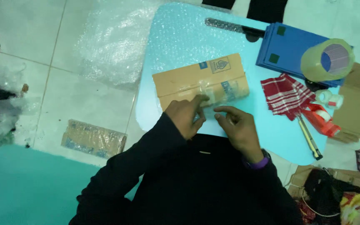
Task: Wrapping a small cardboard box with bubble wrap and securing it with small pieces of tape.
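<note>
I look down at my two hands on a small light blue table (271,133). A flat cardboard box (192,79) lies just past my fingertips, with shiny clear tape across its near side.

My left hand (185,116) sits on the near edge of the box. Its fingers are bent, and the first finger lies flat on the tape, pressing it down. It does not wrap around anything. My right hand (237,125) is just beside it, on the table. Its first finger points out straight toward the left hand's fingers and touches the near edge of the box. The other fingers are loosely curled. I cannot tell if a bit of tape is pinched under them.

I think the box is light and stiff, but thin, so it could bend if I squeeze hard. The tape looks smooth and slippery. The bare brown card past my left fingertips looks like the best place to hold. The two short ends would work too.

Off to the right of my right fingers lie a red checked cloth (286,96), a yellow box cutter (310,139), a red tape dispenser (323,118), a big roll of clear tape (313,66) and a blue board (284,48). Bubble wrap (109,46) lies on the floor, far to the left of my left fingers.
</note>
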